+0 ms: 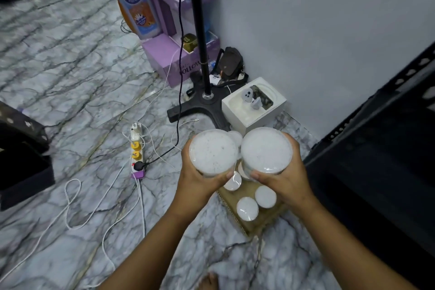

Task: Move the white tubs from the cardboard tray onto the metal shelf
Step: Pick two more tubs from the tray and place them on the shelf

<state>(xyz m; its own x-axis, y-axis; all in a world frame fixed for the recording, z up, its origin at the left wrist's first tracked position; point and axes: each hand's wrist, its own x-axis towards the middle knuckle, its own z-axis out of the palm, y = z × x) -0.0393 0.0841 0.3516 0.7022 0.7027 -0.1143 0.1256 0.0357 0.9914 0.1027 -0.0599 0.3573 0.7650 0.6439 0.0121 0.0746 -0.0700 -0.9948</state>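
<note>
Presently, the left hand (200,179) grips a round white tub with a clear plastic lid (213,152), its fingers (229,174) curled under the near rim and the palm against the left wall. The right hand (286,181) grips a second round white tub with a clear lid (266,148) in like fashion, thumb at the near rim and fingers wrapped round the right side. Both tubs are held upright, lids facing the camera, side by side and nearly touching, raised above the flat brown cardboard tray (249,189).

The tray lies on the grey-veined marble floor (70,77), just beside the dark perforated metal shelf (376,125) at the right edge of the view. Several smaller-looking white tubs remain on the tray (247,208); one (265,196) sits just beside another near the tray's front, and others are partly hidden under the hands.

Beyond the tray stand a white open box holding a white controller (254,103) and the black cross-shaped base of a pole stand (200,103), both near the pale wall. A white power strip with yellow plugs (137,153) lies on the floor to the left, with white cables trailing from it. A purple cardboard display box (169,56) stands further back.
</note>
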